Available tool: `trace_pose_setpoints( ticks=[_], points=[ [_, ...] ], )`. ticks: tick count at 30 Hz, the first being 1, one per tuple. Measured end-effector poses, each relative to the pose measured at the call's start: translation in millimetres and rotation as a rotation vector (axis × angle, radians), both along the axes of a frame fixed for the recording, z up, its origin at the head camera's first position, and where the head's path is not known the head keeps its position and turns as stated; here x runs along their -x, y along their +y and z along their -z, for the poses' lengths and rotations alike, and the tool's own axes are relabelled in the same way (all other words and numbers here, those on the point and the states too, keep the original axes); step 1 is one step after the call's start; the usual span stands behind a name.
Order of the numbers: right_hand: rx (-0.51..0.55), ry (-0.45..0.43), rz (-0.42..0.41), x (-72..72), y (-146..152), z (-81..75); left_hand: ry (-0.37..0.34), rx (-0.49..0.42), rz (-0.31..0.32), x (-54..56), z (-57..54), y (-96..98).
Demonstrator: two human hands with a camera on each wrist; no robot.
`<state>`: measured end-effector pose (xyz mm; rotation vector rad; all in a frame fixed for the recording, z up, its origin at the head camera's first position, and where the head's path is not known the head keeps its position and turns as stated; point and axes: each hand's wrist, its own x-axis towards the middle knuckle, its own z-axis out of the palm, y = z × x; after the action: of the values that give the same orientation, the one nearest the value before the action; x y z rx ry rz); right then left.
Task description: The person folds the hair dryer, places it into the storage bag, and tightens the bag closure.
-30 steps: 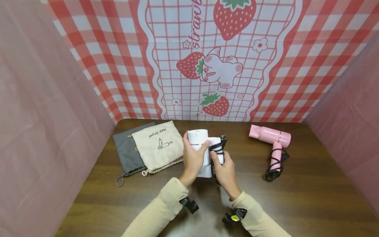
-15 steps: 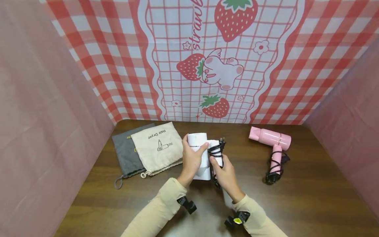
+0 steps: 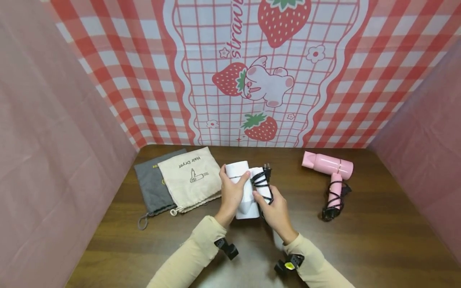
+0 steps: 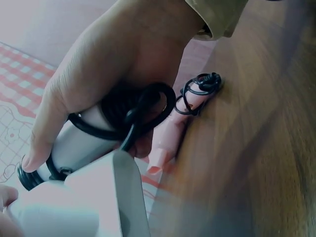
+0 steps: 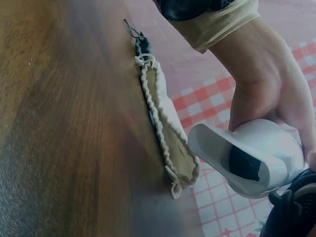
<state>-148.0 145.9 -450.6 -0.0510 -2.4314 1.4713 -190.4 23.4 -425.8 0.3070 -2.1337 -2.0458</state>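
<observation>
Both hands hold a white hair dryer (image 3: 248,196) above the front middle of the table. My left hand (image 3: 231,195) grips its barrel, thumb across the near face. Around the handle (image 3: 260,182), wound with black cord, curl the fingers of my right hand (image 3: 275,210). The plug (image 3: 267,167) sticks up at the handle's far end. In the left wrist view the right hand (image 4: 113,59) wraps the corded handle. The right wrist view shows the flat nozzle (image 5: 237,160) with its dark opening, and the left hand (image 5: 269,79) behind it.
A cream drawstring bag (image 3: 191,180) printed "Hair Dryer" overlaps a grey drawstring bag (image 3: 153,188) at the table's left. To the right lies a pink hair dryer (image 3: 329,166), its handle wrapped in cord. A checked strawberry cloth (image 3: 230,108) hangs behind the wooden table (image 3: 378,240).
The white hair dryer has come slightly nearer and tilted, its top leaning left. Both hands keep their hold; the right hand sits a little lower. The bags and pink hair dryer stay put.
</observation>
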Motion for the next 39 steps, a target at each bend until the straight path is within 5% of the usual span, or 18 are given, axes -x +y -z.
trace_pose_setpoints(
  ticks=[26,39],
  points=[
    [0.168,-0.076,-0.007,3.6,12,-0.3,-0.017,0.185,0.246,-2.7,14.1,-35.7],
    [0.184,-0.132,0.031,3.7,21,-3.7,-0.044,0.347,0.236,3.9,21.1,-77.8]
  ],
)
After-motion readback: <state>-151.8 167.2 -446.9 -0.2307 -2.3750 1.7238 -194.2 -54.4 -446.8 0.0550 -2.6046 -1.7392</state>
